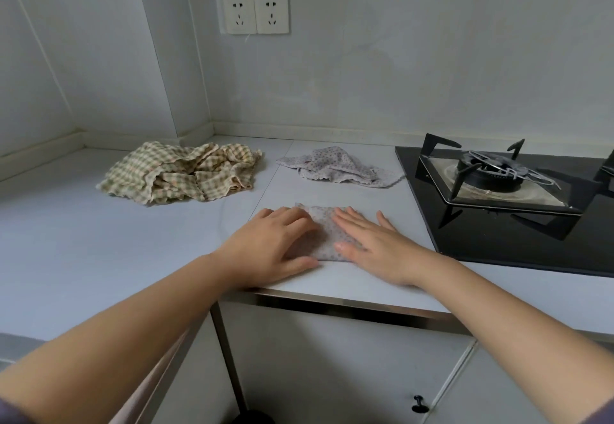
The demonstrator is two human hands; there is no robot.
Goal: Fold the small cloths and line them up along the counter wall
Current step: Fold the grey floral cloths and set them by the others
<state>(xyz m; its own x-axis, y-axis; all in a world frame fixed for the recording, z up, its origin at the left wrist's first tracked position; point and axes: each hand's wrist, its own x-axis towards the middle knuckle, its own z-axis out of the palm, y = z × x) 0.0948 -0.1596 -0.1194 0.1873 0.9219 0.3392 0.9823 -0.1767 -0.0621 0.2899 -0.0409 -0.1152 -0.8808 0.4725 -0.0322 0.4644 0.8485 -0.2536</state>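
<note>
A small dotted grey cloth (324, 229) lies folded on the pale counter (99, 241) near its front edge. My left hand (270, 247) rests flat on the cloth's left part, fingers slightly bent. My right hand (372, 244) presses flat on its right part with straight fingers. Farther back lies a second dotted grey cloth (339, 167), crumpled. A heap of green-checked cloth (179, 172) sits crumpled at the back left, near the wall corner.
A black gas hob (498, 224) with a burner and pan support (491, 171) fills the counter's right side, close to my right hand. Two wall sockets (255, 13) sit above the counter. Cabinet doors with a black knob (419, 403) are below the counter edge.
</note>
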